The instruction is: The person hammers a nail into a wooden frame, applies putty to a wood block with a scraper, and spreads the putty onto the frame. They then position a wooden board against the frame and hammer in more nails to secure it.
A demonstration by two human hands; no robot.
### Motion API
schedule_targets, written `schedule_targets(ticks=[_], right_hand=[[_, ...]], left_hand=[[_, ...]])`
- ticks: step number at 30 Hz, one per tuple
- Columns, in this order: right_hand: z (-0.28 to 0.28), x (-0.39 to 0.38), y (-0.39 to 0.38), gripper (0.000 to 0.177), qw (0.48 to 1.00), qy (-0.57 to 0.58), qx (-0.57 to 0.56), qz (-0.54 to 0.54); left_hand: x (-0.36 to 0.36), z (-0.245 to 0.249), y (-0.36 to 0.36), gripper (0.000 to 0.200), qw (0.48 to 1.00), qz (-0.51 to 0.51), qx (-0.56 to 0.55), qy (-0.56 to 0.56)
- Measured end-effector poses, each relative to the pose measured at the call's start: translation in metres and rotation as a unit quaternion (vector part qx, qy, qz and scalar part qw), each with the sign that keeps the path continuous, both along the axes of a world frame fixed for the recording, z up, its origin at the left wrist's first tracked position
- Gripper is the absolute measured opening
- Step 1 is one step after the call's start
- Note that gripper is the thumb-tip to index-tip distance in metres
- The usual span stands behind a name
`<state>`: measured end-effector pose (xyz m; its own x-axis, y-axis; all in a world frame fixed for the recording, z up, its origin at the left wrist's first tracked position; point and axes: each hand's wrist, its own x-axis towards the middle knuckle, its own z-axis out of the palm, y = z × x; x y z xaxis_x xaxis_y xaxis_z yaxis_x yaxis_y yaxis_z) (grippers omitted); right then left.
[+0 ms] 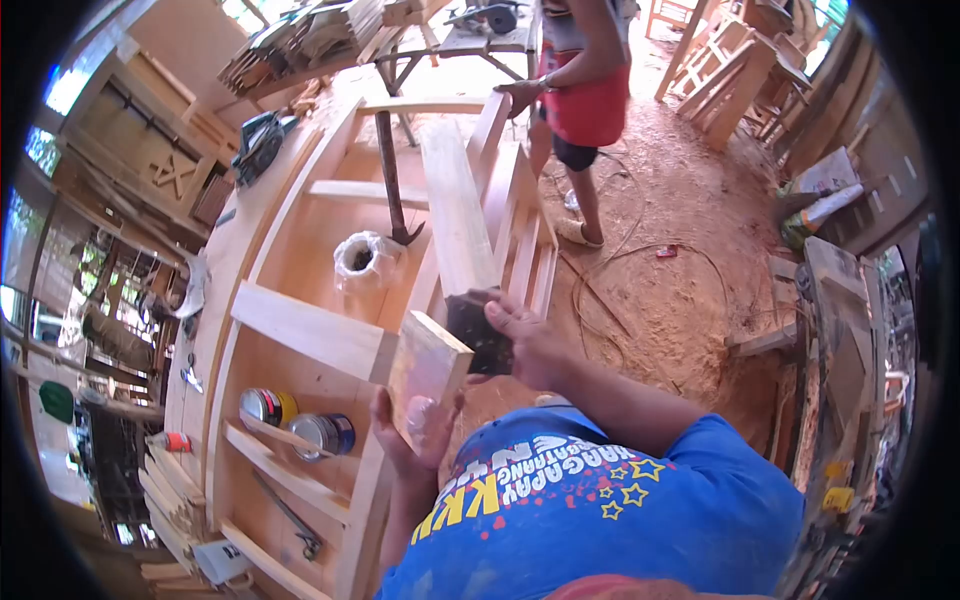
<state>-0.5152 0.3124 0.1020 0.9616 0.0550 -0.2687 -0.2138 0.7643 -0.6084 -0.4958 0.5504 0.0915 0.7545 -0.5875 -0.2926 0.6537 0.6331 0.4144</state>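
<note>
My left hand grips the lower end of a short wooden board, its fingers and thumb on either side. A thin, dark square sheet is pinched in my right hand, thumb on top, close beside the board's right edge. Both hands are over the near right side of a large wooden frame with cross rails. Beyond the dark sheet, a long pale plank runs away from me. Two tins, a yellow-banded one and a blue one, stand inside the frame at the left.
A hammer and a plastic-wrapped roll are within the frame. A power tool sits at its left. Another person stands at the far end, one hand on the frame. Cable loops over the dusty floor at right.
</note>
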Motion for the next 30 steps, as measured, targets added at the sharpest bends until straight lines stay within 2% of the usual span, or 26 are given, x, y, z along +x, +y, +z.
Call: schedule_targets(ticks=[1,2,3,5,6,9,13,16,19,20,23,25,27,28,30], right_hand=[[-0.002,0.009,0.014,0.039,1.000,-0.001,0.009,0.001],[-0.002,0.017,0.032,0.038,0.999,0.026,0.010,-0.027],[-0.010,0.026,0.042,0.038,0.999,0.014,-0.020,-0.029],[-0.039,0.038,0.062,0.038,0.997,0.002,-0.072,-0.028],[-0.040,0.040,0.070,0.040,0.990,-0.017,-0.139,-0.036],[-0.034,0.034,0.084,0.041,0.980,-0.016,-0.195,-0.036],[-0.043,0.026,0.090,0.048,0.981,0.001,-0.194,-0.021],[-0.028,0.022,0.067,0.054,0.986,0.004,-0.167,0.025],[-0.027,0.026,0.041,0.059,0.988,-0.028,-0.151,0.030],[-0.027,0.027,0.026,0.052,0.992,-0.043,-0.119,0.014],[-0.052,0.031,-0.035,0.044,0.983,-0.013,-0.164,-0.076],[-0.078,0.034,-0.080,0.050,0.924,0.012,-0.357,-0.139],[-0.113,0.036,-0.123,0.064,0.825,0.036,-0.543,-0.150],[-0.140,0.041,-0.142,0.066,0.796,0.041,-0.587,-0.144],[-0.196,0.052,-0.166,0.070,0.730,0.045,-0.670,-0.128]], left_hand=[[0.003,-0.002,0.003,0.078,0.997,-0.060,-0.044,-0.013],[0.000,-0.001,0.004,0.080,1.000,0.004,0.000,0.028],[0.002,0.000,0.008,0.080,1.000,0.008,0.015,0.019],[0.006,0.003,0.022,0.079,0.999,0.003,0.052,0.015],[0.010,0.004,0.028,0.078,0.998,-0.004,0.068,0.010],[0.020,0.005,0.040,0.076,0.994,-0.017,0.105,-0.001],[0.026,0.011,0.037,0.073,0.986,-0.026,0.163,-0.028],[0.030,0.014,0.027,0.071,0.980,-0.017,0.194,-0.036],[0.055,-0.011,0.022,0.067,0.986,-0.023,0.161,0.019],[0.068,-0.018,0.019,0.065,0.989,-0.027,0.143,0.036],[0.091,-0.020,0.002,0.065,0.986,0.036,0.158,0.049],[0.104,-0.020,-0.010,0.061,0.985,0.042,0.159,0.058],[0.112,-0.003,-0.035,0.061,0.982,0.059,0.164,0.077],[0.115,0.002,-0.043,0.059,0.985,0.024,0.159,0.057],[0.125,-0.005,-0.058,0.059,0.992,0.031,0.106,0.057]])
